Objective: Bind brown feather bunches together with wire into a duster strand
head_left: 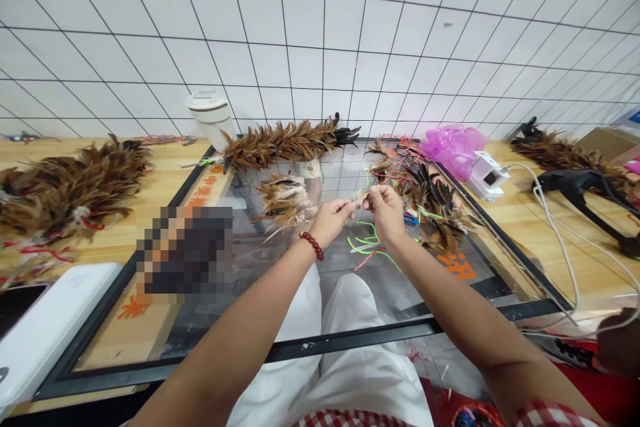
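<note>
Pinched between both hands just above the middle of the frame: a thin pale strand point(361, 196), too small to tell whether string or feather quill. Left hand point(334, 217) closed on one end, thumb and forefinger pressed together on it, other fingers curled in. Right hand point(387, 208) closed on the other end the same way, fingertips of the two hands nearly touching. Held clear above the glass tabletop point(260, 267), not resting on it.

Probably almost weightless, limp and thin enough to slip. Apt to slide out of a loose pinch or get lost among the scraps below. Best gripped close to the ends with fingertips only, gently and without hard pulling, since likely easy to fray or snap.

Around the left wrist, a red bead bracelet point(313, 245). Just below the hands, on the glass, loose green strings point(367, 243). Left of the hands, a small feather bunch point(285, 201). Right of them, a tangled feather heap point(435, 203) with red and green threads.

Further up, centre, a long feather strip point(285, 142) beside a white cup point(213, 113). At far left, on the wooden bench point(165, 180), a big feather pile point(65, 187). Upper right: pink bag point(453, 145), small white box point(487, 175), white cables point(563, 240), black stand point(583, 185). Lower left corner: flat white case point(50, 323). Behind everything, white tiled wall point(320, 27).
</note>
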Demonstrator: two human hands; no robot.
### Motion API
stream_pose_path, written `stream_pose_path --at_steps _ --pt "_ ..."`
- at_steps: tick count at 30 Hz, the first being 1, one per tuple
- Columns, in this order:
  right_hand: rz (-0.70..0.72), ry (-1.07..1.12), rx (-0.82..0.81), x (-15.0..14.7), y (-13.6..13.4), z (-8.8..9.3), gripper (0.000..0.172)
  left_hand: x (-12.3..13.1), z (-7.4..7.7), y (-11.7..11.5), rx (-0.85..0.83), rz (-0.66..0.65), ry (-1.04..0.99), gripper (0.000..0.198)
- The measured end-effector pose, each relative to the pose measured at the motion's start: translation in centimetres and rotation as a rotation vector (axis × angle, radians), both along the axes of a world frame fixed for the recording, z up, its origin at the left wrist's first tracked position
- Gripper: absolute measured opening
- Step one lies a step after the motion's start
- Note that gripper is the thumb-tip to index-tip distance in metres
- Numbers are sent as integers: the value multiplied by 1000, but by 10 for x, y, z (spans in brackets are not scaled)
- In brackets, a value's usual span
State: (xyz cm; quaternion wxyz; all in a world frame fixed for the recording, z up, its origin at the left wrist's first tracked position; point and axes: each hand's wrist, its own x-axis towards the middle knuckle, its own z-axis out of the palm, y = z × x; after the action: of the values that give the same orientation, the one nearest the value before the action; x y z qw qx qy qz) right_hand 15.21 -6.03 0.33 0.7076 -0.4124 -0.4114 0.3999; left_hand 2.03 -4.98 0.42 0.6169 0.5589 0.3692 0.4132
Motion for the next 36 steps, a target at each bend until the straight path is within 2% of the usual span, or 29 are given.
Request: stream_pose_path --at_steps 4,9,11,13,18,21,27,31,34,36 --pt "-25 -107 14 -1 -4 -2 28 0 3 -1 -101 35 -93 21" --pt "168 -532 121 -13 -20 1 24 0 7 0 -231 125 -221 25" --pt "187 -665 180 -15 -26 4 23 0 7 1 -245 129 -245 26" --pt "138 -744 210 -14 -29 8 25 -1 6 2 -243 116 -260 24" --pt "-138 -759 176 -6 -27 10 18 -3 6 1 -212 76 -242 23" --pt "-173 -850 203 -6 -22 7 12 -2 7 -1 -196 51 -184 23" --pt "-181 -953 206 -4 -19 4 12 1 3 -4 -98 65 18 26" --pt "-185 -1088 209 -1 -18 2 8 2 0 -3 112 117 190 29" --pt "-258 -1179 145 0 -15 -2 5 4 -3 -2 240 142 295 29" --pt "-309 -1174 97 -1 -13 -6 5 6 -5 -2 253 143 297 29"
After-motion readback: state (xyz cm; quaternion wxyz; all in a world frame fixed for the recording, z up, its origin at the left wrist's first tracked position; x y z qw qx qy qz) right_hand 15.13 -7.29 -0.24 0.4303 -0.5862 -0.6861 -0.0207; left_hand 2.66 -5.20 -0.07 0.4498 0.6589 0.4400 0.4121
